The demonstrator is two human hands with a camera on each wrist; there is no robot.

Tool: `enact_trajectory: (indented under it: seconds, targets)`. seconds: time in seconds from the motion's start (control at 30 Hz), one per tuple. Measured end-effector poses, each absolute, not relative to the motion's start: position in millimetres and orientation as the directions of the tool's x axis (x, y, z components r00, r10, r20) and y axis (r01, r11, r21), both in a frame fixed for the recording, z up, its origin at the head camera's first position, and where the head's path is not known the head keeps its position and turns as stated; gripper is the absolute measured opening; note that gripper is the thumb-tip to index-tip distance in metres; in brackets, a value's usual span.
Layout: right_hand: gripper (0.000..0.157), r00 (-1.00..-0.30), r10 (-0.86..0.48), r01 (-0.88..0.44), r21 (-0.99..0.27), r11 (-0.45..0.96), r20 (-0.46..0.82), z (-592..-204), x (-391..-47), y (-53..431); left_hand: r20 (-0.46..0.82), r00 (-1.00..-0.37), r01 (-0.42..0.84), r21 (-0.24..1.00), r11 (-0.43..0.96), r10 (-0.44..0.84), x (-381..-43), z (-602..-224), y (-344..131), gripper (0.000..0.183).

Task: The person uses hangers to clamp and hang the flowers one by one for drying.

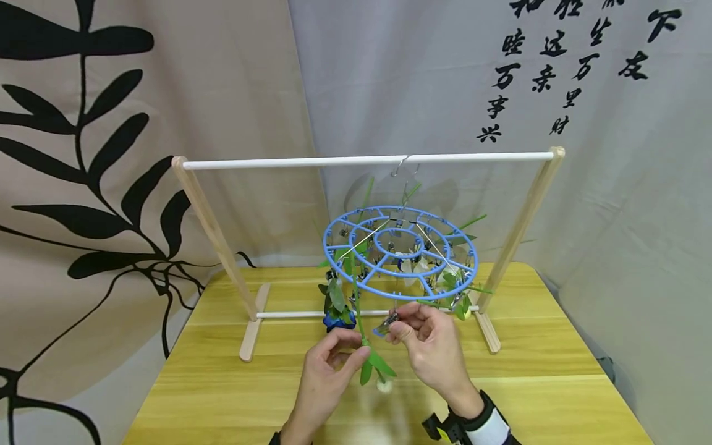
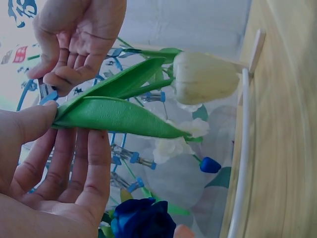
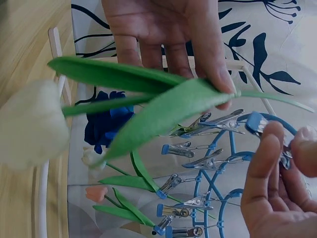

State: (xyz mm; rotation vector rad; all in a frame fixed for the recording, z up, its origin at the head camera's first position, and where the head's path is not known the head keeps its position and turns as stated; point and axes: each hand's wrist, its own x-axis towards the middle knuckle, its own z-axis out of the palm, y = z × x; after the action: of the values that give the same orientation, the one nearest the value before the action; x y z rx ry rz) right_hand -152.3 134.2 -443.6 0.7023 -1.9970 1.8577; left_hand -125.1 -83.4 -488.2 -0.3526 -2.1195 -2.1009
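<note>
My left hand (image 1: 329, 374) pinches the green stem of an artificial white tulip (image 2: 205, 78) between thumb and fingers, where the leaves (image 3: 148, 119) join it. The bloom points downward and the stem's thin end reaches up toward the rack. In my right hand (image 1: 434, 349) is a metal clip with blue tips (image 3: 255, 123), pinched by thumb and fingers just under the front rim of a round blue hanging rack (image 1: 397, 297). The clip is apart from the tulip's stem in the right wrist view. A blue rose (image 2: 141, 218) hangs by the left hand.
A wooden stand with a white top bar (image 1: 311, 162) carries the rack by a hook (image 1: 399, 165). Several other clips and artificial flowers hang from the rings, including a peach tulip (image 3: 96, 193). A lower white bar (image 1: 289, 314) crosses behind the hands, above the wooden table (image 1: 222, 395).
</note>
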Motion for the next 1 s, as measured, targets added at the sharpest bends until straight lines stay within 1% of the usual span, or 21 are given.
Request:
enact_trajectory:
  seconds: [0.13,0.37,0.7,1.0]
  targets:
    - [0.005,-0.827,-0.089,-0.560,-0.828,0.029,0.556,-443,-153,131,0.249,-0.966,0.247,0.968,-0.030,0.068,-126,-488,-81,0.021]
    - [0.005,-0.840,-0.019,-0.540,-0.839,-0.067,0.542,-442,-154,124,0.232,-0.971,0.227,0.970,-0.083,0.055,-128,-488,-79,0.020]
    - [0.006,-0.877,-0.007,-0.478,-0.875,-0.079,0.480,-442,-155,115,0.238,-0.969,0.231,0.968,-0.101,0.063,-133,-485,-74,0.022]
    - [0.007,-0.885,-0.014,-0.461,-0.881,-0.102,0.465,-441,-155,111,0.243,-0.966,0.231,0.965,-0.127,0.087,-136,-484,-69,0.023]
